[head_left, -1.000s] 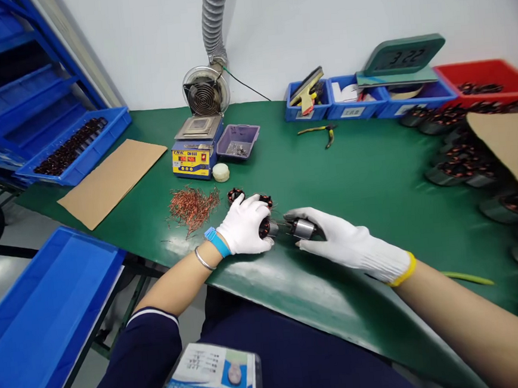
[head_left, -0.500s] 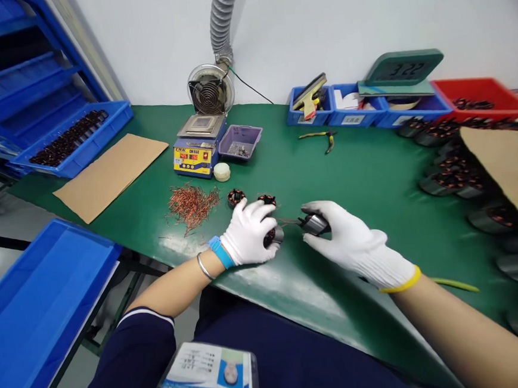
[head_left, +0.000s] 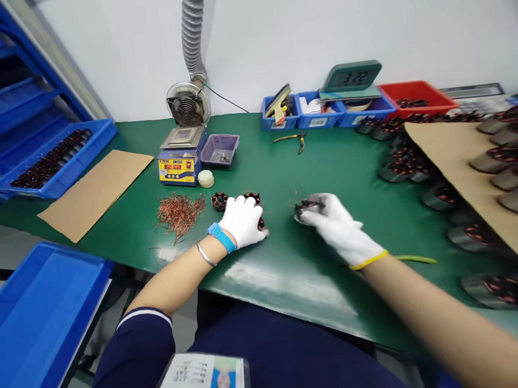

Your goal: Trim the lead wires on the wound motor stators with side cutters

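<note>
My left hand (head_left: 244,221), in a white glove, is wrapped over a dark copper-wound part (head_left: 261,224) on the green table (head_left: 287,275). Just beyond its fingers sits a second wound part (head_left: 253,198), and a third (head_left: 219,201) lies to its upper left. My right hand (head_left: 330,218), also gloved, grips a wound motor part (head_left: 307,207) with thin wire ends sticking up, its winding side upward and slightly blurred. A pile of copper wire clippings (head_left: 180,215) lies left of my left hand.
A solder pot (head_left: 177,170), round fan (head_left: 188,108) and purple tray (head_left: 220,150) stand behind. Pliers (head_left: 290,137) lie before small blue bins (head_left: 320,117) and a red bin (head_left: 417,99). Many wound parts and cardboard (head_left: 458,166) are at right; a blue tray (head_left: 45,324) is lower left.
The view has swung to the right. The part in my right hand has turned from lying sideways to winding side up, and my right fingers have closed round it. My left hand stays over its part.
</note>
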A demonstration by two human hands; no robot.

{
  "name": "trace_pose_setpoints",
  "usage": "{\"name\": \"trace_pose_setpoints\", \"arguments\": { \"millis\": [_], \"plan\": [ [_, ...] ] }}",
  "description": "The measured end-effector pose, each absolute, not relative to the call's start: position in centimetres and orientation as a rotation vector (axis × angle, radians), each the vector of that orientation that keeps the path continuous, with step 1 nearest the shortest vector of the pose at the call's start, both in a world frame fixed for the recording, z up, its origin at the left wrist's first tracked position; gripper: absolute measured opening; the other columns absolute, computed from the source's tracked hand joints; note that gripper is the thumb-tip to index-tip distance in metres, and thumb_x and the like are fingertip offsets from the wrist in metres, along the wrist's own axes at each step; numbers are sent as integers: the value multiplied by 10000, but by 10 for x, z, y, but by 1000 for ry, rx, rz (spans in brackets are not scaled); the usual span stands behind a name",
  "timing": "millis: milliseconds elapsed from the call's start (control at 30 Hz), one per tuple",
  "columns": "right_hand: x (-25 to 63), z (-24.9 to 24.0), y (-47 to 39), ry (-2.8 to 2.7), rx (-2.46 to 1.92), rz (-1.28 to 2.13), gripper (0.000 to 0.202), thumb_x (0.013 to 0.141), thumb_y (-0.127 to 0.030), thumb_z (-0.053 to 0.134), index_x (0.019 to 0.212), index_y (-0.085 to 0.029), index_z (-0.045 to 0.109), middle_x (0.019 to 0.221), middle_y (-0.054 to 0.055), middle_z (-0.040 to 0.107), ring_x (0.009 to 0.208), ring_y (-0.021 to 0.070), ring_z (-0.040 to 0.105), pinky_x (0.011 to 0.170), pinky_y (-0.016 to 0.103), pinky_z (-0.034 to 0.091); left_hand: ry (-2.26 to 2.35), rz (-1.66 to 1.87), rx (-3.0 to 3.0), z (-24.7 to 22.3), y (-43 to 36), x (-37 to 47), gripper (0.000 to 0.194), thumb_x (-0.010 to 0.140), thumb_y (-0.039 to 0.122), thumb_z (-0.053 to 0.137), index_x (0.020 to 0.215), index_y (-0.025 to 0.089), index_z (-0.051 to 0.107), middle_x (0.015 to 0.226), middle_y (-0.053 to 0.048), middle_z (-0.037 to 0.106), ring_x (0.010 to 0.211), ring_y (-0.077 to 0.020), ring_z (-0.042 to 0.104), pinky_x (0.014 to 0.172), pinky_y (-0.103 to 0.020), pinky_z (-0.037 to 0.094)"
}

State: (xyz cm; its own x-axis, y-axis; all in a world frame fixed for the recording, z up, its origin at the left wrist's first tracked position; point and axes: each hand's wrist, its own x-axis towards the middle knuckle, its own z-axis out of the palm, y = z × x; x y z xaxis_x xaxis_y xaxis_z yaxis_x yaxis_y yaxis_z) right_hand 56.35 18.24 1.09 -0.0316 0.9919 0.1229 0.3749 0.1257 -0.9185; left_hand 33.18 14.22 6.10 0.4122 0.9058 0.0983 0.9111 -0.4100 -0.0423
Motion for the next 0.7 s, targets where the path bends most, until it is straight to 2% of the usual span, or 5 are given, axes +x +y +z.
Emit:
{"name": "trace_pose_setpoints", "arguments": {
  "millis": [133, 233, 300, 533, 700],
  "plan": [
    [550, -4, 162, -1624, -1453, 878, 543, 628, -369, 728, 1119, -220, 548, 1100, 111, 688, 897, 258, 705, 887, 484, 581, -1661, -354, -2526, 62, 126, 347, 742, 695, 527, 810, 1266, 100, 609, 1366, -216, 597, 1330, -428, 489, 1128, -614, 353],
    [574, 6, 138, -1792, -1535, 640, 749, 660, -427, 760, 1340, -235, 510, 1359, 148, 605, 1188, 352, 638, 1027, 554, 508, -1715, -698, -2698, 47, 102, 356, 569, 841, 530, 692, 1232, 125, 608, 1255, -160, 670, 1155, -293, 641, 993, -424, 515],
    [602, 10, 122, -1981, -1553, 392, 835, 746, -485, 717, 1481, -226, 418, 1476, 172, 525, 1300, 380, 571, 1062, 555, 488, -1777, -718, -2828, 34, 91, 360, 583, 829, 555, 705, 1226, 140, 604, 1185, -139, 699, 1084, -271, 680, 951, -394, 549],
    [676, -8, 82, -2326, -1430, 86, 598, 922, -589, 518, 1314, -145, 601, 1344, 218, 612, 1264, 389, 588, 1079, 541, 478, -1977, -506, -2657, 17, 110, 364, 996, 619, 600, 861, 1398, 101, 491, 1474, -239, 537, 1363, -415, 519, 1133, -554, 427],
    [648, 6, 96, -2084, -1546, 255, 596, 950, -597, 493, 1373, -182, 554, 1389, 167, 599, 1244, 334, 614, 1060, 467, 494, -2111, -722, -2695, 15, 136, 404, 1324, 511, 643, 881, 1550, 78, 285, 1398, -232, 605, 1256, -403, 601, 1074, -520, 488]
  ]
}}
